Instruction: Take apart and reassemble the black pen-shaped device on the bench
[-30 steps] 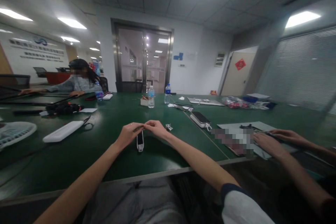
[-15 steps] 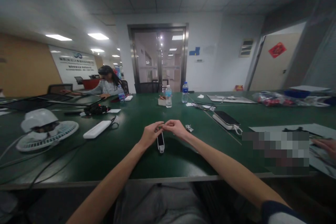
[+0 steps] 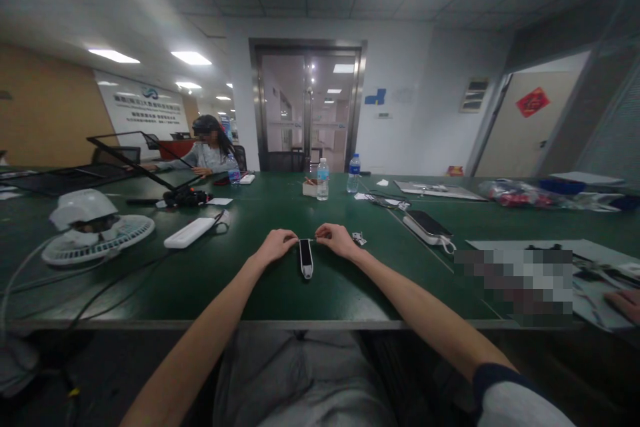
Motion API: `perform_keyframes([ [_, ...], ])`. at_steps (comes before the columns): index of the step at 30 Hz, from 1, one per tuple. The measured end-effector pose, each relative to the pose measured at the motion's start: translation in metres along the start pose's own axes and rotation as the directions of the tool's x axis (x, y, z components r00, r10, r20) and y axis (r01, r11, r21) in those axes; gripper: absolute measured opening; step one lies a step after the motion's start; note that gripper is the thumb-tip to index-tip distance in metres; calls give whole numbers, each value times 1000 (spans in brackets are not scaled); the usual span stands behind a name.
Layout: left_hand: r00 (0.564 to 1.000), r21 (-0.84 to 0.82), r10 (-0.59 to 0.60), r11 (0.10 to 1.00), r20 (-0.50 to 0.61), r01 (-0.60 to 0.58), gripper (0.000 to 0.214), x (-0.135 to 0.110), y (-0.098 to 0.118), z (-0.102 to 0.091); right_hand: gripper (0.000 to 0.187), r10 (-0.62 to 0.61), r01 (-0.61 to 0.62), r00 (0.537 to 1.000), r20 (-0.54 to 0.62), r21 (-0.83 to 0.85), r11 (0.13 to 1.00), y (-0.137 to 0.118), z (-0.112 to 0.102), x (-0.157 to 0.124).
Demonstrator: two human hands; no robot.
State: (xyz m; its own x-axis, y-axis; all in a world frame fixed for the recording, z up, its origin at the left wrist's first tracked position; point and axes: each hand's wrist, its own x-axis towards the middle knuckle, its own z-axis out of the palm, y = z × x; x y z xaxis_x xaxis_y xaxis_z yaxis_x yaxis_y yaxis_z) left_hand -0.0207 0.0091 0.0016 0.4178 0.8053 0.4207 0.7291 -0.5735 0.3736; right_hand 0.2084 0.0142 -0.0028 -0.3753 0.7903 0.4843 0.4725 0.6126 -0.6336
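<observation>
A small white and black oblong device [image 3: 305,258] lies on the green table [image 3: 280,293] between my hands. My left hand [image 3: 276,245] rests just left of its far end, fingers curled closed in a pinch. My right hand [image 3: 335,239] sits just right of that end, fingers also pinched. A thin light strand seems to run between the two pinches above the device; I cannot make out what it is. A small metal piece [image 3: 358,238] lies right of my right hand.
A white desk fan [image 3: 93,230] and a white power bank [image 3: 189,233] with cables lie at left. Two water bottles [image 3: 323,179] stand mid-table. A phone on a charger [image 3: 428,225] lies at right. Another person [image 3: 207,150] sits far left; a co-worker's hand [image 3: 625,303] shows at right.
My hands have drawn slightly apart and lowered to the table on either side of the device's far end. The view has turned a little to the left.
</observation>
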Motion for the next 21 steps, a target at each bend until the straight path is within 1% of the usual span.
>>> perform_keyframes([
  [4,999,-26,-26,999,24,27,22,0,1,2,15,7,-7,1000,15,9,1000,0,5,1],
  [9,998,-69,-55,996,9,56,16,1,0,6,14,16,-16,1000,16,8,1000,4,9,2],
  [15,999,-97,-38,995,7,38,15,1,-2,9,14,-15,15,1000,10,-17,1000,6,9,2],
  [21,1000,-56,-29,998,0,29,17,1,1,7,15,-28,29,999,35,-47,998,5,7,1],
])
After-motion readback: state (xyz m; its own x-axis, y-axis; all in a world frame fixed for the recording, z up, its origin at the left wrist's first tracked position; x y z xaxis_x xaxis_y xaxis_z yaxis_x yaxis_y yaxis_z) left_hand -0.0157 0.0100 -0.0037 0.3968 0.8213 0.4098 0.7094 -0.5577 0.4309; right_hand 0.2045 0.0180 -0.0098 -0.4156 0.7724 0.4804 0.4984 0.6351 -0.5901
